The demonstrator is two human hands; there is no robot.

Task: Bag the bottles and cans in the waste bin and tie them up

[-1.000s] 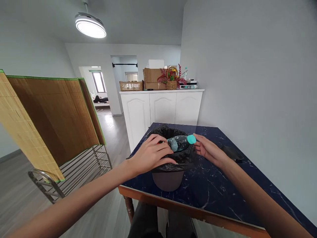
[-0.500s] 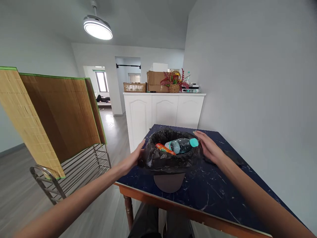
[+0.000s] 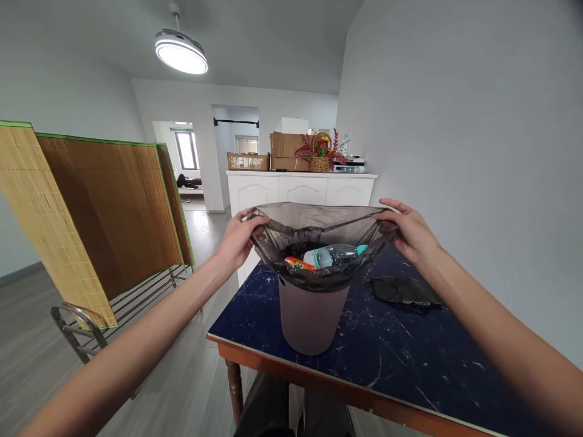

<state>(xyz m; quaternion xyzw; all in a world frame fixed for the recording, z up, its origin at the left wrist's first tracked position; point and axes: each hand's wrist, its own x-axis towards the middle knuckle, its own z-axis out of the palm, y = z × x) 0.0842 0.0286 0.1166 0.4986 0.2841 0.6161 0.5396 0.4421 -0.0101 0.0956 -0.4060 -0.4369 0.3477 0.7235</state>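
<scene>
A black garbage bag (image 3: pixel 314 280) lines a greyish-brown trash can (image 3: pixel 312 318) that stands upright on the table. My left hand (image 3: pixel 241 237) pinches the bag's edge at the left, and my right hand (image 3: pixel 407 227) grips it at the right. Between them the far edge is stretched up thin and see-through, above the can's rim. Inside the bag lie a clear plastic bottle (image 3: pixel 337 255) with a turquoise cap and an orange wrapper (image 3: pixel 300 264). The bottom of the bag is hidden.
Folded black plastic (image 3: pixel 405 291) lies on the dark blue marbled table (image 3: pixel 387 352), right of the can. A white cabinet (image 3: pixel 255 191) behind carries boxes and a flower basket (image 3: pixel 320 162). At left, a bamboo mat (image 3: pixel 113 206) hangs over a metal rack (image 3: pixel 150 309). A wall borders the right.
Both hands have risen from the sides of the bag and now hold its edge. The bag's far side has been pulled up off the can, whose wall shows more. The folded black plastic is now uncovered.
</scene>
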